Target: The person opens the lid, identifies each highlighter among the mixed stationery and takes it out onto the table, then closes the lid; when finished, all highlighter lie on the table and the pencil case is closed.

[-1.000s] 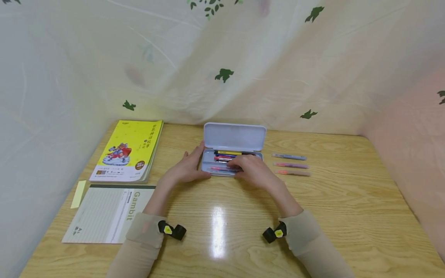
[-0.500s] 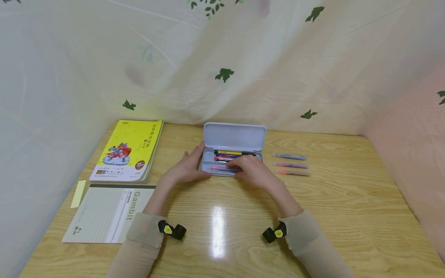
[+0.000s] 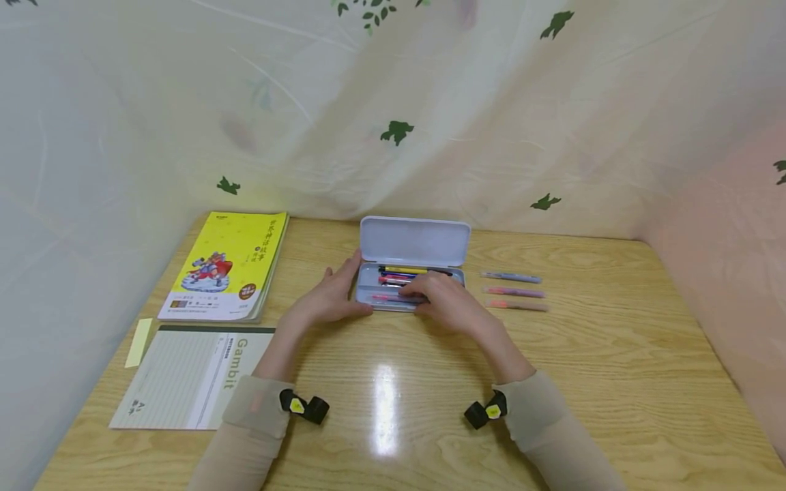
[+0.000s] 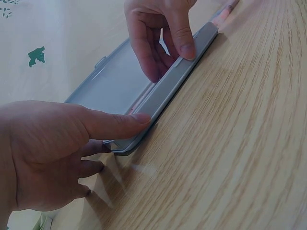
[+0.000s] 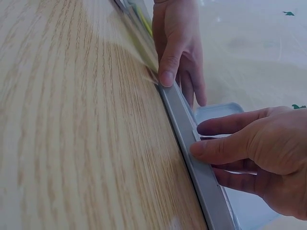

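A pale blue-grey pencil case (image 3: 415, 242) stands with its lid raised at the table's back. Pens lie in it, among them a yellow-and-black one (image 3: 402, 271) and a pink-tipped one (image 3: 382, 298). My left hand (image 3: 331, 298) holds its left end, thumb along the front wall in the left wrist view. My right hand (image 3: 451, 303) is bent over the front rim. In the right wrist view its thumb rests against the outer wall (image 5: 206, 177), with fingers reaching inside. Whether those fingertips touch a pen is hidden.
Right of the case, a blue pen (image 3: 511, 277), a purple pen (image 3: 514, 293) and an orange-tipped pen (image 3: 518, 305) lie in a column. At left are a yellow book (image 3: 230, 256), a notebook (image 3: 178, 378) and a pale yellow strip (image 3: 138, 343). A curtain hangs behind.
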### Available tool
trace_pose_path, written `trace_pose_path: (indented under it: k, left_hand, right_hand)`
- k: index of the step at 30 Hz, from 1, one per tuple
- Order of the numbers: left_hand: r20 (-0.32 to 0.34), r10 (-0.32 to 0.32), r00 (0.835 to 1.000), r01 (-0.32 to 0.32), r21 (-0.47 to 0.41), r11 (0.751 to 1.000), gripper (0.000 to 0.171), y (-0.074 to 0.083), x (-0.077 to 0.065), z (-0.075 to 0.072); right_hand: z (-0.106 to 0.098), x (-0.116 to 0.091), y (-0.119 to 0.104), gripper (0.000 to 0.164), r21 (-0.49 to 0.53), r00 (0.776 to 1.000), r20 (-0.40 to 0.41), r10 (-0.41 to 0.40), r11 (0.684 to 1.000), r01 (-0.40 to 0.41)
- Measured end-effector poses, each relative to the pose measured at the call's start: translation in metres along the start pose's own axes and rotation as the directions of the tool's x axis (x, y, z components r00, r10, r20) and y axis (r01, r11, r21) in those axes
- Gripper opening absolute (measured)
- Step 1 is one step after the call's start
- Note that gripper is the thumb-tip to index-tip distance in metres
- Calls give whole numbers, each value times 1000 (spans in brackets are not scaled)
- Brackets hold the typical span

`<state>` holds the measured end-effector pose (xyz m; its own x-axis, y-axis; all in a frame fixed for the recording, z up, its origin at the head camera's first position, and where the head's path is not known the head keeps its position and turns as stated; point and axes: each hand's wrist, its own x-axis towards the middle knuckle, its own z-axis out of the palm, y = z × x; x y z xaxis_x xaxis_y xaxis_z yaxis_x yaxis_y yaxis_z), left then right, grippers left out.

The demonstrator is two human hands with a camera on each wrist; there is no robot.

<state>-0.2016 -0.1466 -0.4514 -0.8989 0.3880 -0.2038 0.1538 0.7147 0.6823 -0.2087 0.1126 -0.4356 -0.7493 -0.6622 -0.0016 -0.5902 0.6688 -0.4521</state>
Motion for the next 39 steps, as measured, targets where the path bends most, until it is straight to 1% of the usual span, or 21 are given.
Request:
trace_pose_path:
  k: [8, 13, 23, 30, 36, 39]
  left_hand:
    - [-3, 7, 1000, -7, 1, 1000, 113, 0, 0, 0]
    - [-3, 13, 1000, -13, 3, 1000, 113, -1, 0, 0]
    - [-2, 6, 1000, -6, 3, 1000, 113, -1, 0, 0]
    - [-4, 6, 1000, -6, -6, 1000, 113, -1, -1, 1]
    - [-1, 1, 1000, -1, 4, 1000, 112, 0, -1, 0]
    - [1, -3, 1000, 3, 5, 1000, 112, 0, -1, 0]
  right_hand:
    - [0, 0, 1, 30, -2, 1000, 2, -5, 1000, 5]
    - [1, -1, 2, 30, 5, 1000, -17, -23, 1000, 23]
    - [1, -2, 5, 32, 57, 999, -35, -33, 998, 35]
    - [3, -1, 7, 30, 82, 999, -28, -38, 996, 40]
    - [1, -2, 6, 28, 86, 999, -31, -29, 996, 31]
    - [-1, -3, 7, 27, 109, 999, -32, -11, 994, 14]
